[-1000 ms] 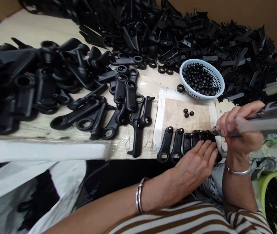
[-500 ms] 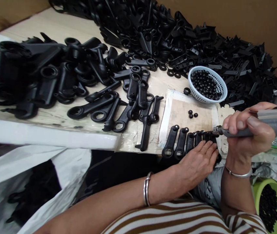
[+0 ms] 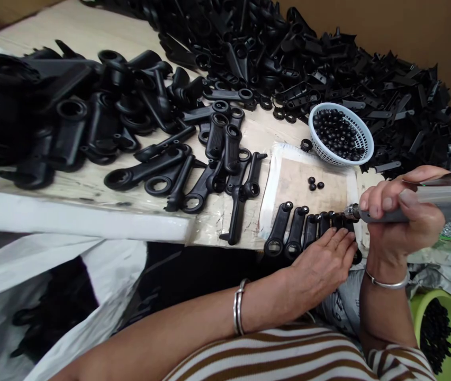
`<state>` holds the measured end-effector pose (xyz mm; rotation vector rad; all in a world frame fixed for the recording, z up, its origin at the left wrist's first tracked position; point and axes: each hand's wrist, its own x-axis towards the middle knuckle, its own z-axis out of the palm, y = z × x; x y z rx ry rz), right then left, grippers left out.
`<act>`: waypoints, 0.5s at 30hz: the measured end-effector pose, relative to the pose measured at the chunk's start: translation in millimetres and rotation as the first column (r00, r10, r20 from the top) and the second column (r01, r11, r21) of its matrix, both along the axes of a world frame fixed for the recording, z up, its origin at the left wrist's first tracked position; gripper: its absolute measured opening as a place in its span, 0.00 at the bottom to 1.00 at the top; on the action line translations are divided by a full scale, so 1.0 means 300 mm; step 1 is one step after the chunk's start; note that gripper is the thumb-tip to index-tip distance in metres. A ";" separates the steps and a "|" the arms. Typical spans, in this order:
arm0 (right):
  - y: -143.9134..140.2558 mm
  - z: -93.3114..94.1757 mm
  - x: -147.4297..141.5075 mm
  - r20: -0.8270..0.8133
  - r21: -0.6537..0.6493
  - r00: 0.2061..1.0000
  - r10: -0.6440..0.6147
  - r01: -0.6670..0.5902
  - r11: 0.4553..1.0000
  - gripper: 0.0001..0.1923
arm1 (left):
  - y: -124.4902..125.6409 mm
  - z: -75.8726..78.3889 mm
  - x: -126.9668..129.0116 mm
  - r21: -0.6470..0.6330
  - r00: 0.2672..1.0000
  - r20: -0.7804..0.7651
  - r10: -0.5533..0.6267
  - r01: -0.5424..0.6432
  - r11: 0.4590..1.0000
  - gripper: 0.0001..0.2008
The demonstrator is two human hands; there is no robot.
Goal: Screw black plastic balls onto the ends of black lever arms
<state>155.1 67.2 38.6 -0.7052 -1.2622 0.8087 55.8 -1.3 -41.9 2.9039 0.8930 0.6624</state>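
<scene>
My left hand [image 3: 321, 264] lies flat, fingers together, pressing down on a row of several black plastic handles [image 3: 295, 233] lined up at the table's front edge. My right hand [image 3: 402, 217] grips a grey power screwdriver [image 3: 427, 203], held level with its metal tip at the far end of the handle row, just past my left fingertips. Three small black caps [image 3: 315, 184] sit loose on the brown work pad [image 3: 308, 185] behind the row.
A white basket [image 3: 362, 148] of black caps stands behind the pad. Heaps of black handles [image 3: 90, 116] cover the left and back of the table [image 3: 90, 217]. A green tub [image 3: 443, 328] of black parts sits low right; white bags [image 3: 43, 296] hang below left.
The view has swung slightly, sliding the table rightward in frame. My left hand stays on the handle row and my right hand keeps the screwdriver at the row's far end.
</scene>
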 end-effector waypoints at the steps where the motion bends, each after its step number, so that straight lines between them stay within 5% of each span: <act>1: -0.001 -0.001 0.000 0.001 -0.005 1.000 0.001 -0.001 1.000 0.09 | -0.001 0.000 0.000 0.000 1.000 -0.001 0.002 -0.002 1.000 0.20; 15: -0.006 0.005 -0.025 0.009 -0.074 1.000 -0.016 0.017 0.997 0.08 | 0.000 0.003 0.002 -0.030 0.999 -0.032 -0.007 0.006 1.000 0.20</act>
